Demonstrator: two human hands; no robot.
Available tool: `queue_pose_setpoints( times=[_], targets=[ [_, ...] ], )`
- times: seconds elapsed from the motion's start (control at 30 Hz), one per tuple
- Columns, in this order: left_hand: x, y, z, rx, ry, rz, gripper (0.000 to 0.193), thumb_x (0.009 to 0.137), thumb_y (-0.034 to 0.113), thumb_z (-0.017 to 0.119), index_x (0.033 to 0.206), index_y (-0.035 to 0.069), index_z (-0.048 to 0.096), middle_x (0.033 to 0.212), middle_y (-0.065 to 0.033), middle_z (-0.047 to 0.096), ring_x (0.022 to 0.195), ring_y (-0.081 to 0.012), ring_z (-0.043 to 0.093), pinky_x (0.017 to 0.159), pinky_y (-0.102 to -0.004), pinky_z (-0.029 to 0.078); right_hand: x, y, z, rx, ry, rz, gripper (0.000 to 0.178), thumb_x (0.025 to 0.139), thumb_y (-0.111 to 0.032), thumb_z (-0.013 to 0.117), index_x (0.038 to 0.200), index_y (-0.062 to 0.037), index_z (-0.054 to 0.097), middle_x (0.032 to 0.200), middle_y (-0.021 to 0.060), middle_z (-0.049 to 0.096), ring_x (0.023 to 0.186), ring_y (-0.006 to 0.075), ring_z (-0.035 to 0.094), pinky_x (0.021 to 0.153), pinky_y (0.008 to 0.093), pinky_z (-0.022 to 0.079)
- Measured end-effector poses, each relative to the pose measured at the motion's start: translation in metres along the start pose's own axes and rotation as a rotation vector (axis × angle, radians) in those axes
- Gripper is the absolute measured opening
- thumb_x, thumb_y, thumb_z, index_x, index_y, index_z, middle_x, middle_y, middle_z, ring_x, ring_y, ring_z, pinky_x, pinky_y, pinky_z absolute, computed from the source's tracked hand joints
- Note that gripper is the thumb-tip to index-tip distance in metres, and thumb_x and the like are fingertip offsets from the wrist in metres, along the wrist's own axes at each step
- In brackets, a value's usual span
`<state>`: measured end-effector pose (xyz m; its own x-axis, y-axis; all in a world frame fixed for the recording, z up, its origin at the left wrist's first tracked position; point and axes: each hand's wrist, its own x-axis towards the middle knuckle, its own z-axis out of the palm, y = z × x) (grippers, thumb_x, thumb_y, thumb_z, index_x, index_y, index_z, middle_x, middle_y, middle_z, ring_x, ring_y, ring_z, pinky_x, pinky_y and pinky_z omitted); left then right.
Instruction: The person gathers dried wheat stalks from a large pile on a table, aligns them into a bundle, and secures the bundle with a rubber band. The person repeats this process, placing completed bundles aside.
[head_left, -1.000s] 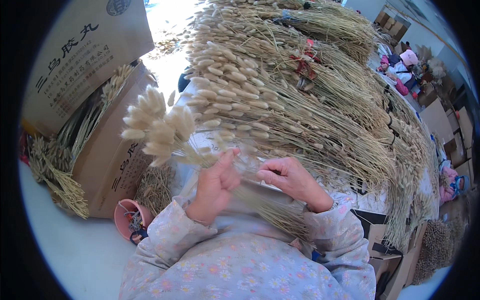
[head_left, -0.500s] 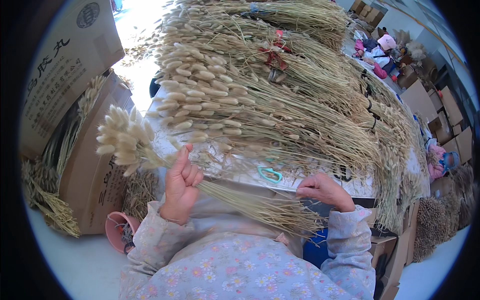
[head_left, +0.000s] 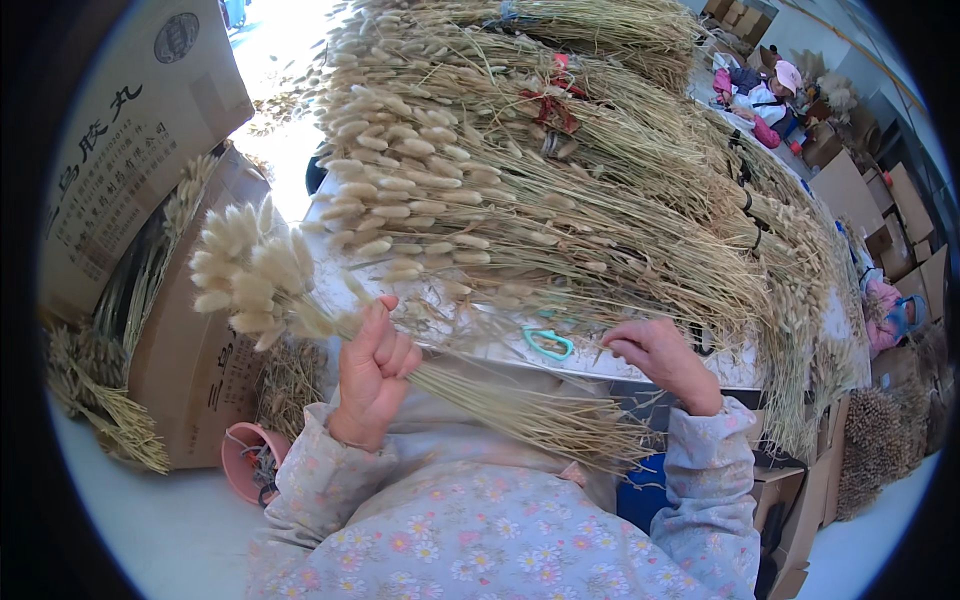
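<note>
My left hand (head_left: pixel 377 372) is closed around a bundle of dried bunny-tail grass (head_left: pixel 530 408). Its fluffy cream heads fan out to the left, and the loose stems slant down to the right across my lap. My right hand (head_left: pixel 668 362) is over the table's front edge, above the stem ends and apart from them. Its fingers are bent together toward the thumb, with what may be a thin stem at the tips, too small to make out. A teal loop-shaped handle (head_left: pixel 548 344) lies on the table between my hands.
A large heap of dried bunny-tail grass (head_left: pixel 560 190) covers most of the white table (head_left: pixel 480 345). Cardboard boxes (head_left: pixel 140 130) stand at left, above a pink bucket (head_left: pixel 252 462). More boxes (head_left: pixel 845 195) line the right side, where a person in a pink cap (head_left: pixel 787 76) sits.
My right hand has risen slightly, away from the stem ends and farther over the table edge. My left hand keeps its grip on the bundle. The whole view has shifted a little.
</note>
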<state>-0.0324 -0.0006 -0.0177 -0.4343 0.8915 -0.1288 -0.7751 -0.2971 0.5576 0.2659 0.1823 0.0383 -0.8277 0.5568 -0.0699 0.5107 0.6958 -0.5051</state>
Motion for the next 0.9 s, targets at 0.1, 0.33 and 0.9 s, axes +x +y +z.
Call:
queue_pose_setpoints(
  times=[0.1,0.33,0.9],
  targets=[
    [-0.004,0.002,0.002,-0.008,-0.061,-0.002,0.018,0.097,0.026,0.052,0.107,0.011,0.056,0.049,0.0085,0.021,0.042,-0.005,0.018,0.043,-0.0227,0.021,0.042,-0.032,0.029,0.351,-0.067,-0.119,0.016,0.086,-0.014,0.064,0.096,-0.0026,0.068,0.076,0.0059,0.067,0.063,0.0139,0.06,0.059,0.0275,0.049],
    [-0.008,0.005,0.008,0.01,0.03,-0.018,0.021,0.094,0.024,0.057,0.106,0.007,0.057,0.051,0.0094,0.022,0.043,-0.0053,0.02,0.046,-0.0242,0.021,0.056,-0.075,0.057,0.44,-0.01,-0.063,0.013,0.082,-0.017,0.068,0.085,-0.004,0.067,0.073,0.0073,0.064,0.063,0.0181,0.06,0.057,0.0308,0.046],
    [-0.002,-0.002,-0.006,-0.074,0.126,0.032,0.023,0.097,0.023,0.054,0.111,0.006,0.059,0.052,0.0087,0.017,0.042,-0.0041,0.016,0.041,-0.0232,0.018,-0.001,-0.063,0.047,0.087,0.207,-0.141,0.006,0.083,-0.01,0.064,0.088,-0.007,0.064,0.081,0.0103,0.063,0.069,0.0285,0.062,0.061,0.035,0.05]
  ],
)
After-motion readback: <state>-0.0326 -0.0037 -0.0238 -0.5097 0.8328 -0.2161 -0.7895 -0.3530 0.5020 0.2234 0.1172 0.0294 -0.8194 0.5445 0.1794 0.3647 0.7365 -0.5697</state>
